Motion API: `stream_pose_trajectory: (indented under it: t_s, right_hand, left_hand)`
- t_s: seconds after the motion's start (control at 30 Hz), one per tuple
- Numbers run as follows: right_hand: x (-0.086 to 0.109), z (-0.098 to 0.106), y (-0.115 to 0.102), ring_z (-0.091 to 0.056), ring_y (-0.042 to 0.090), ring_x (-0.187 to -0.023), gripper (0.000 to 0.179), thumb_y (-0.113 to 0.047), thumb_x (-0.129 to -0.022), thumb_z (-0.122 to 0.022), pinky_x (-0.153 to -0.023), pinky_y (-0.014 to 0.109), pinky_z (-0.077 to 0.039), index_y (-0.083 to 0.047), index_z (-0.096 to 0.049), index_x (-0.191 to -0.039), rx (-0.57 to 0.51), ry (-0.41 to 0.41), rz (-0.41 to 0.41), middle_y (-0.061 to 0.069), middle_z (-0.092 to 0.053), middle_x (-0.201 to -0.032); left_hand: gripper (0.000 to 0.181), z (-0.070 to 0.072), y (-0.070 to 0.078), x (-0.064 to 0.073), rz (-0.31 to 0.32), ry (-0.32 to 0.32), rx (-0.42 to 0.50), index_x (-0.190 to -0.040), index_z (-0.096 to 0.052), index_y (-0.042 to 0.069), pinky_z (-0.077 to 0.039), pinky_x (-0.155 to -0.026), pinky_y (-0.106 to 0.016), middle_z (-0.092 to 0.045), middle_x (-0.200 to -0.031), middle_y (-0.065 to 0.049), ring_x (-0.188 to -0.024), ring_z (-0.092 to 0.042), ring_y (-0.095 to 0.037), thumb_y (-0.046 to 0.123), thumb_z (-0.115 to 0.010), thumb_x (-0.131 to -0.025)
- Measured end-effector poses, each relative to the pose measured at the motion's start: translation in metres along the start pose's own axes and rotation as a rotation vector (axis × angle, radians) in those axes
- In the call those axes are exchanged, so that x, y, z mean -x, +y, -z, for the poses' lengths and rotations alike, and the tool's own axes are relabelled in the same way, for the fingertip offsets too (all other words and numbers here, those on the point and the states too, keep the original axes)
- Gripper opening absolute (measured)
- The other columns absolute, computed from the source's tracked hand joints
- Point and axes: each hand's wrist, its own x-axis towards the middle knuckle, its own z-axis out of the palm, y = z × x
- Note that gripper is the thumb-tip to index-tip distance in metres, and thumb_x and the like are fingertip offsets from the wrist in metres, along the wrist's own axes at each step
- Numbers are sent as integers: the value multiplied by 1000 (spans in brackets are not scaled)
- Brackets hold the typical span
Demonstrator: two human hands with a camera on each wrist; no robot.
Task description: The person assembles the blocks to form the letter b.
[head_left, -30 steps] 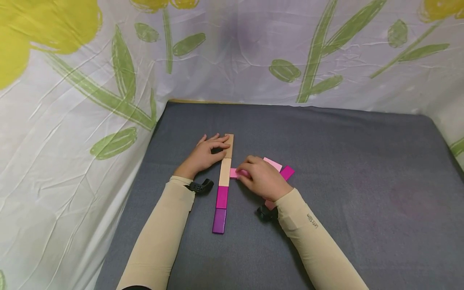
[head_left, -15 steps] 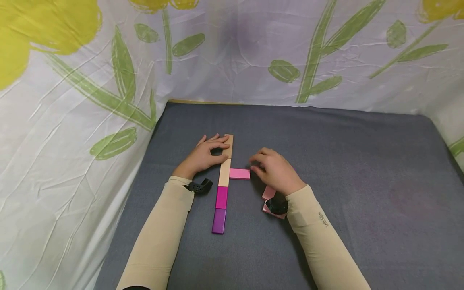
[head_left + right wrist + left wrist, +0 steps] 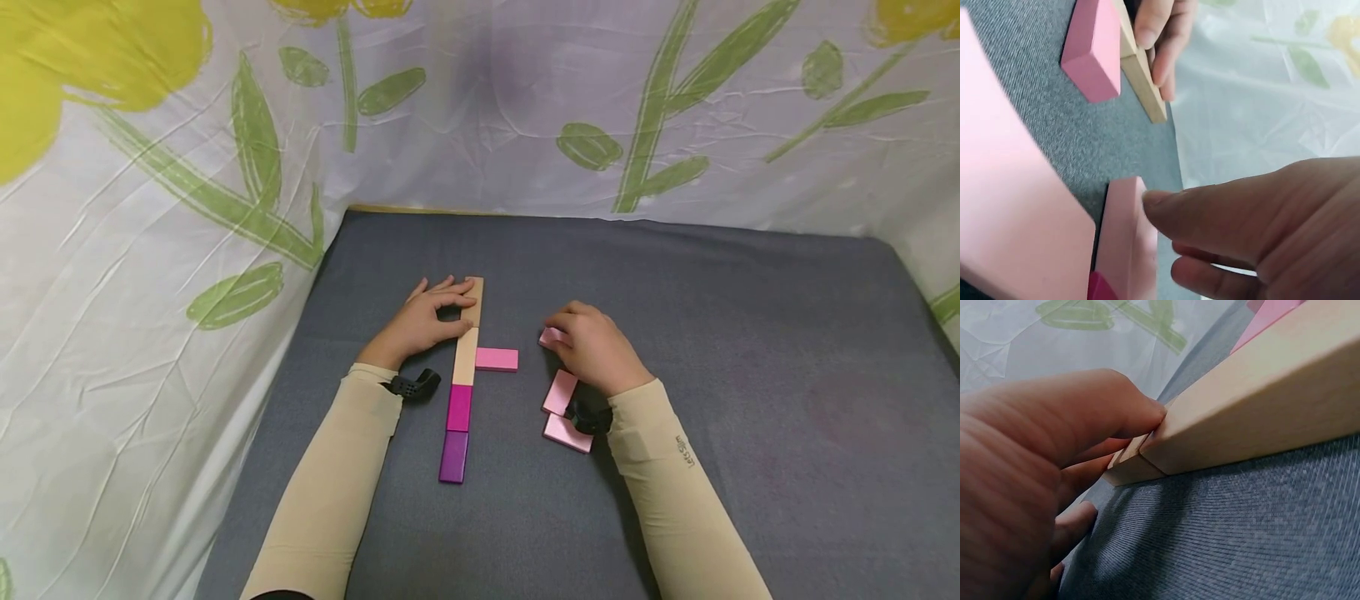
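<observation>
My left hand (image 3: pixel 423 323) rests its thumb and fingertips on the far wooden block (image 3: pixel 473 302), at the head of a row of blocks. In the left wrist view its thumb (image 3: pixel 1129 412) touches the seam between this block and a second wooden block (image 3: pixel 1254 394). My right hand (image 3: pixel 592 346) has curled fingers about a light pink block (image 3: pixel 551 337), whose left end shows. In the right wrist view the thumb (image 3: pixel 1191 212) lies against the edge of that block (image 3: pixel 1124 244); its index finger is hidden. A magenta block (image 3: pixel 1100 289) peeks out beside it.
A magenta block (image 3: pixel 459 408) and a purple block (image 3: pixel 453 457) continue the row nearer the body. One pink block (image 3: pixel 497 359) juts right from the row. Two light pink blocks (image 3: pixel 559 392) (image 3: pixel 567 433) lie by the right wrist. A floral cloth (image 3: pixel 480 108) hangs behind the table.
My right hand has let go of the pink block beside the row and moved right, onto a light pink block. My left hand has stayed in place.
</observation>
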Motion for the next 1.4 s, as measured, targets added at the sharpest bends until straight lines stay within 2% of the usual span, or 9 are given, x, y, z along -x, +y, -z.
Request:
stream_pose_trajectory:
  t_s: [0.33,0.53,0.7,0.97,1.4]
  right_hand:
    - [1,-4,2,-71,37,-104,19,-5,-94,-73,-96,53,-56,0,-77,-113,31,-21,-2,17,-74,-110]
    - [1,-3,1,-70,34,-100,19,-4,-94,-73,-95,51,-57,1,-77,-112,9,-44,-14,16,-73,-107]
    - [-1,-2,-2,-66,29,-90,16,-3,-93,-74,-86,47,-57,0,-77,-108,-15,-67,-20,12,-72,-98]
    - [-2,-4,-4,-58,24,-79,19,0,-87,-75,-72,43,-50,1,-76,-106,-54,-98,-37,6,-64,-84]
    - [-2,-2,-9,-62,24,-83,23,1,-88,-75,-76,41,-55,0,-76,-111,-92,-181,-71,10,-70,-91]
  left_hand:
    - [47,-1,-2,-2,3,1,1,-139,-70,8,7,-132,-43,-46,-164,1,-160,-25,-23,25,-76,-96]
    - [48,-1,0,-1,-5,3,5,-138,-70,6,7,-132,-45,-46,-163,-1,-160,-26,-25,23,-77,-94]
    - [47,0,1,-1,-6,6,11,-138,-70,6,6,-132,-46,-47,-163,-2,-160,-26,-26,22,-77,-94]
    - [47,-1,-1,-1,3,7,6,-138,-70,7,6,-132,-44,-47,-163,-1,-160,-26,-24,24,-77,-95]
    - [48,0,0,0,-2,8,2,-139,-69,6,6,-132,-46,-46,-164,-2,-160,-26,-25,23,-77,-94]
